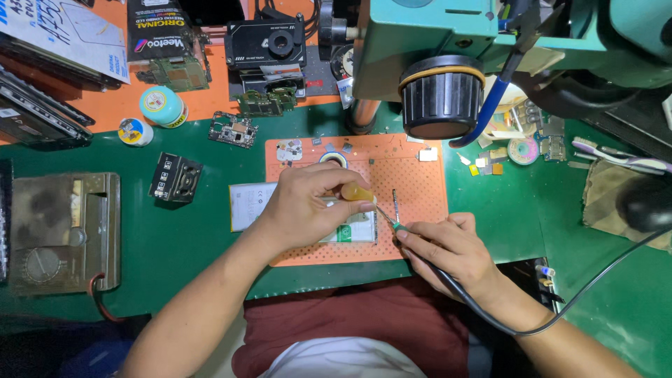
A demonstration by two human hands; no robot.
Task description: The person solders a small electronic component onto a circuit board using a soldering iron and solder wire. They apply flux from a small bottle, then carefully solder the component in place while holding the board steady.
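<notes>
My left hand (308, 206) rests on the orange perforated mat (413, 178) and pinches a small amber piece (357, 192) between thumb and fingers. Under it lies a white flat phone part with a green patch (350, 231). My right hand (448, 245) grips a thin soldering iron (395, 210) with a green collar, its metal tip pointing up toward the amber piece. A black cable (490, 315) runs from the iron over my right wrist toward the right.
A teal microscope (448, 49) with a black lens barrel (441, 98) hangs over the mat's far edge. Circuit boards (233, 129), two round tins (162, 105), a black camera block (175, 178) and a grey meter (63, 231) lie to the left. Small parts and a solder reel (523, 150) sit to the right.
</notes>
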